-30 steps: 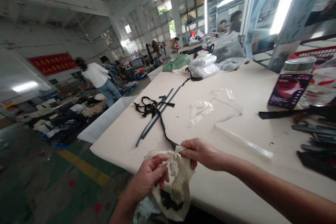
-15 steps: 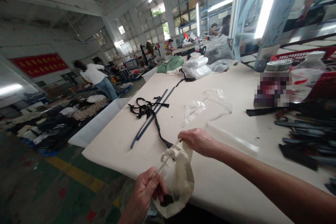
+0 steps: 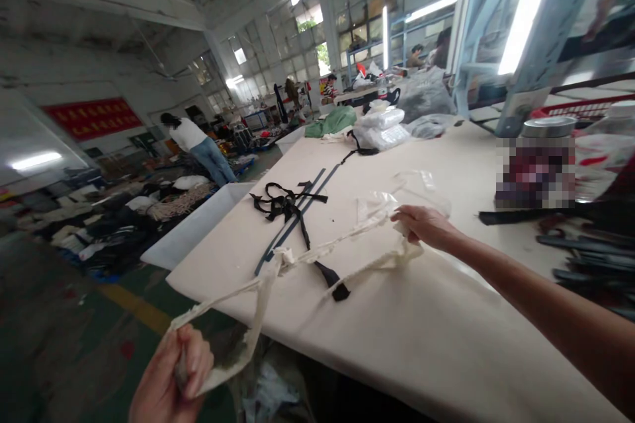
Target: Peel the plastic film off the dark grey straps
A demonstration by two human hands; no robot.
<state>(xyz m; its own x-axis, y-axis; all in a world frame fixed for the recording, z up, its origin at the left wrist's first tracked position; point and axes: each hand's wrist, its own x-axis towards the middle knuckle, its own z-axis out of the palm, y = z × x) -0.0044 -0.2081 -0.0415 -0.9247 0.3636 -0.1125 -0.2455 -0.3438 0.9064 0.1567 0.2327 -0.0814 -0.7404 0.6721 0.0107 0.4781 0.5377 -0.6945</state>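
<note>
A cream fabric strip (image 3: 258, 304), knotted near its middle, is stretched between my two hands. My left hand (image 3: 173, 370) is closed round one end, off the table's front edge at the lower left. Over the table (image 3: 417, 344), my right hand (image 3: 421, 225) pinches the other end. Beneath the strip lies a black strap (image 3: 330, 277) that runs back to a black tangle (image 3: 282, 205). Two dark blue strips (image 3: 292, 225) lie beside and under the tangle.
Clear plastic pieces (image 3: 374, 205) lie beyond the strip. Plastic-wrapped packs (image 3: 381, 125) and green cloth (image 3: 331, 122) sit at the back. A lidded jar (image 3: 538, 165) and dark straps (image 3: 585, 251) are at the right. A white bin (image 3: 198, 225) stands left; a person (image 3: 196, 142) bends beyond.
My hands have moved far apart, left hand down-left and right hand up-right. The bunched cream fabric is now pulled out long. The view has shifted slightly.
</note>
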